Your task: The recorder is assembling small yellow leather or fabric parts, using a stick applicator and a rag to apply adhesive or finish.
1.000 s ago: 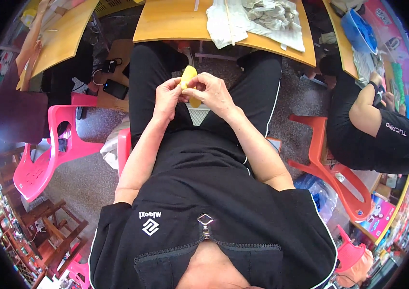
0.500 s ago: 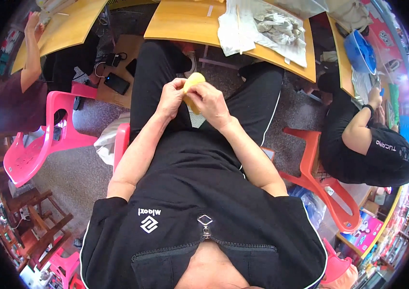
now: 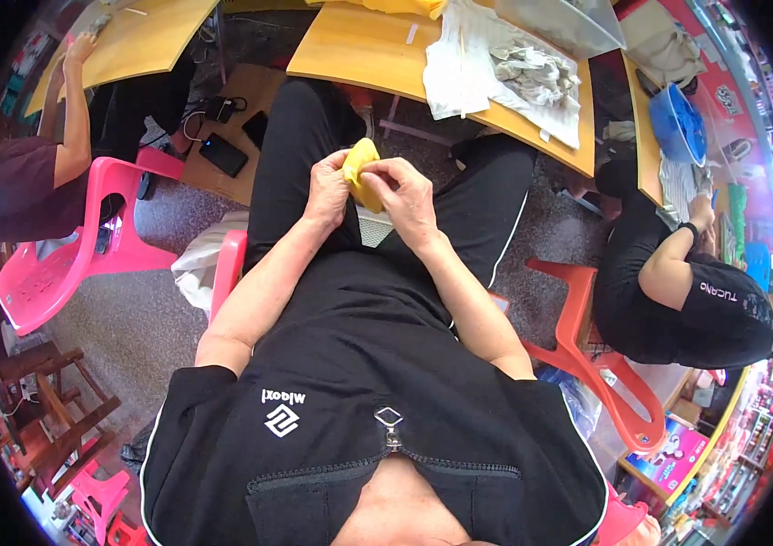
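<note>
Above the lap, just near of the wooden bench (image 3: pixel 377 55), the left hand (image 3: pixel 327 191) and right hand (image 3: pixel 405 196) pinch a small yellow piece (image 3: pixel 361 168) between fingertips, both grips closed on it; it looks light and soft, probably easily creased; its edges seem the best hold.

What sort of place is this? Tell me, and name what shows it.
Probably a small shared workshop or market stall: wooden worktables, pink plastic chairs, and people seated close together, one at a blue basin, handling materials.

Showing a yellow piece (image 3: pixel 361 173) against black trousers (image 3: pixel 300 155), pink chairs (image 3: pixel 86 246), orange chair (image 3: pixel 587 350), white cloth (image 3: pixel 487 77) on tan table (image 3: pixel 359 50)
</note>
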